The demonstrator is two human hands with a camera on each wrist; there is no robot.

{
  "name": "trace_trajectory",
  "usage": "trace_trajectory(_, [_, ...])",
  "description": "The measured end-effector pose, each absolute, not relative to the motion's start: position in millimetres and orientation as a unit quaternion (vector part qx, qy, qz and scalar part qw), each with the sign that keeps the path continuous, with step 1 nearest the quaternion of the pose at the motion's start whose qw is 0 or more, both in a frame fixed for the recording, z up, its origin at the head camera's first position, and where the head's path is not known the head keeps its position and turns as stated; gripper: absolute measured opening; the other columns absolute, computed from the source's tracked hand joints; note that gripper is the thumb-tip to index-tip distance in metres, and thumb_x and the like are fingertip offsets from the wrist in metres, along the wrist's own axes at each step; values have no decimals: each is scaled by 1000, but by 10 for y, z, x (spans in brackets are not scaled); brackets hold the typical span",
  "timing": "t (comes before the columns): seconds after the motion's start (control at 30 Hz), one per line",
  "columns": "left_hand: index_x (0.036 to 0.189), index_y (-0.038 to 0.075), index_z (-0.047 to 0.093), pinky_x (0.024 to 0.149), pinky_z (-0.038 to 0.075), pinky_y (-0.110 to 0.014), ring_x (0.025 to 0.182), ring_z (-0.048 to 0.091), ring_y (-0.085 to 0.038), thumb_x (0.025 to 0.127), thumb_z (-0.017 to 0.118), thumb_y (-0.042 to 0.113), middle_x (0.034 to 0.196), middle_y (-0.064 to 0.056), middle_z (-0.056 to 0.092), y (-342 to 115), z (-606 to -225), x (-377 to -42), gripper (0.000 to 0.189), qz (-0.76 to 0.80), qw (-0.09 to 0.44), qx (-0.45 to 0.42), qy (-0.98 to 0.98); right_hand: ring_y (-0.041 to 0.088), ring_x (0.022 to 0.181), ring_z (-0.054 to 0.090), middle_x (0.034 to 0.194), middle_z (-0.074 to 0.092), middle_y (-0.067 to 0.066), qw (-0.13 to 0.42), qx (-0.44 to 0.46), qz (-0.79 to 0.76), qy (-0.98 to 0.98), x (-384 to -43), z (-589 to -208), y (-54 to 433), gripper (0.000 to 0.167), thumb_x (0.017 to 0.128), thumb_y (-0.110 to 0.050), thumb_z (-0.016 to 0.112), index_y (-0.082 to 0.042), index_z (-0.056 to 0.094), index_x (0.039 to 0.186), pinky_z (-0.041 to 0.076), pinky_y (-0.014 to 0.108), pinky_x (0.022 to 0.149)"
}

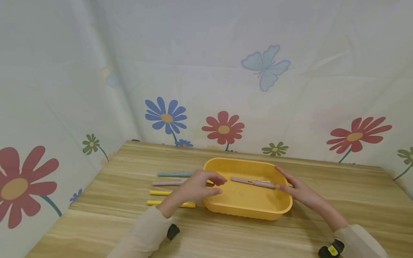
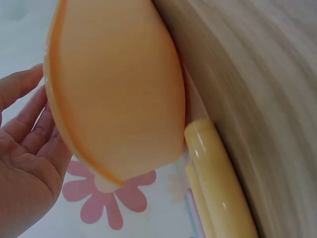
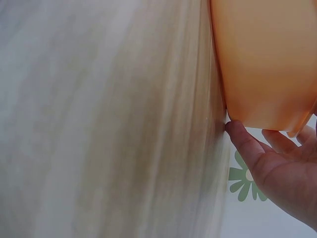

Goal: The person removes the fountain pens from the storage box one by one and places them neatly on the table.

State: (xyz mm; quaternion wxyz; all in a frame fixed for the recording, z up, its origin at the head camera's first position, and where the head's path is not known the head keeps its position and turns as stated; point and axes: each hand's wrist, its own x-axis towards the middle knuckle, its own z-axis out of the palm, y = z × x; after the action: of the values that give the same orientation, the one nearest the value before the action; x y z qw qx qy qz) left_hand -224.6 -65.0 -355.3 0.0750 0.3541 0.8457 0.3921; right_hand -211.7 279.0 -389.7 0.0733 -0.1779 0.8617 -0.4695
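A yellow plastic tray (image 1: 245,211) sits on the table, with a pink pen (image 1: 253,182) lying inside near its right end. My right hand (image 1: 301,193) holds the tray's right end, the thumb over the rim near the pen's tip and the other fingers along the outside wall. In the right wrist view those fingers (image 3: 247,146) lie against the tray's outer end, close to the table. At the left rim hovers my left hand (image 1: 201,184), fingers loosely bent and holding nothing. The left wrist view shows its palm (image 2: 29,168) beyond the tray's wall.
Left of the tray, a teal pen (image 1: 171,174), another pink pen (image 1: 167,183) and two yellow pens, one at the back (image 1: 159,192) and one nearer (image 1: 188,205), lie side by side, partly behind the left hand. A flowered cloth (image 1: 206,71) hangs behind the wooden table (image 1: 96,222).
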Motion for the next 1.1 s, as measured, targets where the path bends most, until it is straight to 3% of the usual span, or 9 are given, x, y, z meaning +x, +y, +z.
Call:
trace_trajectory(0.53, [108,2,64,79,48,-20,91,59,-11,80,68,7,105,-9,65,-252,-3664,-2299,28,382,134,394,825,46,132,9,149,11,23,75,-176,-466,864,-2128,-3894,2778,63,94,-22,49,-12,15,146,22,61,99])
trace_trajectory(0.9, [102,2,66,75,46,-14,80,58,-2,80,67,3,94,-3,65,-36,-3709,-2345,22,328,174,430,823,47,132,10,149,11,23,72,-176,-464,865,-2125,-3896,2783,63,94,-21,49,-12,16,146,21,62,99])
trace_trajectory(1.1, [96,-1,67,69,47,-12,73,58,-3,80,64,-5,87,-5,66,28,-3713,-2369,17,323,219,424,817,46,132,10,149,11,22,75,-175,-466,864,-2116,-3891,2786,63,94,-21,49,-14,15,147,23,62,98])
